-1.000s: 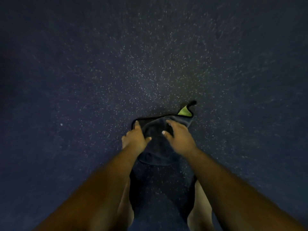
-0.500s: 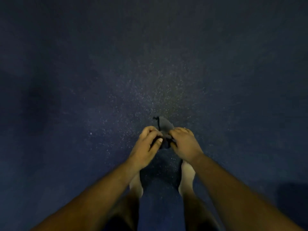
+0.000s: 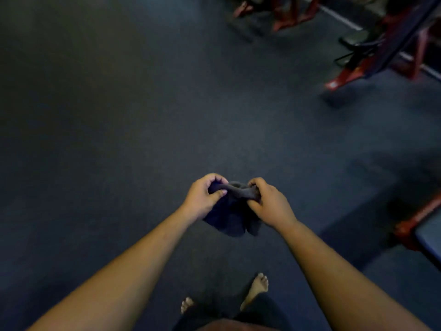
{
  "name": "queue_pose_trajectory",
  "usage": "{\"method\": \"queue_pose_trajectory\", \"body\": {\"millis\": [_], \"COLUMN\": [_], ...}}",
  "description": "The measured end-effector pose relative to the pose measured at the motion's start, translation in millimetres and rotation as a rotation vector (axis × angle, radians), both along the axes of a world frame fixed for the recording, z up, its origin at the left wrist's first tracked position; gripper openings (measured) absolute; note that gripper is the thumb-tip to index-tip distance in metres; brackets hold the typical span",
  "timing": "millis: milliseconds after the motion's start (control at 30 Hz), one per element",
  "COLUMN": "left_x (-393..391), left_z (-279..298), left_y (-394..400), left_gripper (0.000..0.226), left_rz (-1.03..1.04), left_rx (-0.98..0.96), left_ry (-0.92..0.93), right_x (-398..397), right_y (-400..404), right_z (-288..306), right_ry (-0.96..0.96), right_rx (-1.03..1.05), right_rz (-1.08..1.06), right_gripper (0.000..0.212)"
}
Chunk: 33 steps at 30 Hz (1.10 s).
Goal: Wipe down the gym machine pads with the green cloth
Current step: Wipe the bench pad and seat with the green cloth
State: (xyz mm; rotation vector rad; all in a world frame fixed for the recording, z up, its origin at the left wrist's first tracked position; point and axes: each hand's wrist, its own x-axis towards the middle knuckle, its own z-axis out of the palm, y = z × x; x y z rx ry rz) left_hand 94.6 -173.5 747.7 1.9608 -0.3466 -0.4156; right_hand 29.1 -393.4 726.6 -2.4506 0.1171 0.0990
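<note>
A dark, bunched cloth hangs between my two hands over the floor; in this dim light it looks grey-blue and no green side shows. My left hand grips its left end with curled fingers. My right hand grips its right end, the cloth stretched in a short twist between them. A blue pad on a red frame shows at the right edge. No hand touches it.
Dark speckled rubber floor fills most of the view. Red gym machine frames stand at the top right, blurred. A white floor line runs past them. My bare feet are below my hands.
The cloth has come up off the floor and hangs bunched between both hands. The view has risen and swung, bringing the machines and the pad into sight.
</note>
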Motion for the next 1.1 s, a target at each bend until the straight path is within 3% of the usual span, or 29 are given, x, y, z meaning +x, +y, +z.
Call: {"method": "queue_pose_trajectory", "body": {"millis": [100, 167, 233, 333, 433, 500, 567, 633, 733, 800, 900, 1000, 1100], "left_x": [12.8, 13.0, 10.7, 1.4, 3.3, 14.8, 27.1, 38.0, 44.8, 49.7, 64.4, 76.6, 103.8], "left_z": [47.1, 72.6, 92.9, 107.4, 94.7, 80.9, 74.8, 75.4, 88.6, 94.7, 99.4, 104.9, 113.8], "left_y": [-55.0, -95.1, -134.2, -192.1, -227.7, -245.4, -261.9, -288.8, -341.4, -378.9, -426.1, -457.8, -495.2], "left_gripper": [0.031, 0.035, 0.041, 0.052, 0.059, 0.051, 0.037, 0.043, 0.055, 0.039, 0.017, 0.015, 0.017], "left_rz": [-0.23, -0.391, -0.453, -0.346, -0.166, -0.208, -0.315, -0.425, -0.64, -0.769, -0.861, -0.854, -0.751], "left_rx": [0.077, 0.097, 0.092, -0.015, -0.079, -0.049, 0.094, 0.156, 0.063, 0.024, -0.02, -0.158, -0.232], "left_ry": [-0.22, -0.358, -0.559, -0.746, -0.516, -0.296, -0.322, -0.408, -0.388, -0.352, -0.28, -0.255, -0.159], "right_x": [-2.3, -1.7, 3.8, 2.5, -7.9, -14.5, -22.2, -32.8, -47.5, -53.1, -59.3, -57.7, -58.2], "right_y": [-47.9, -75.4, -102.9, -143.1, -173.4, -196.6, -221.7, -244.6, -268.7, -287.2, -321.0, -344.9, -381.5], "right_z": [41.4, 63.2, 77.5, 94.7, 108.0, 114.4, 119.3, 125.5, 135.8, 138.4, 138.8, 139.6, 141.9], "right_ry": [0.011, 0.002, 0.003, -0.088, -0.288, -0.369, -0.415, -0.458, -0.427, -0.427, -0.468, -0.432, -0.296], "right_rx": [0.266, 0.386, 0.317, 0.128, 0.28, 0.397, 0.455, 0.515, 0.616, 0.634, 0.574, 0.433, -0.1], "right_rz": [0.047, 0.034, 0.056, -0.02, -0.25, -0.41, -0.507, -0.527, -0.481, -0.488, -0.574, -0.641, -0.77], "right_gripper": [0.082, 0.089, 0.08, 0.032, 0.026, 0.02, 0.019, 0.027, 0.053, 0.06, 0.048, 0.025, 0.059]}}
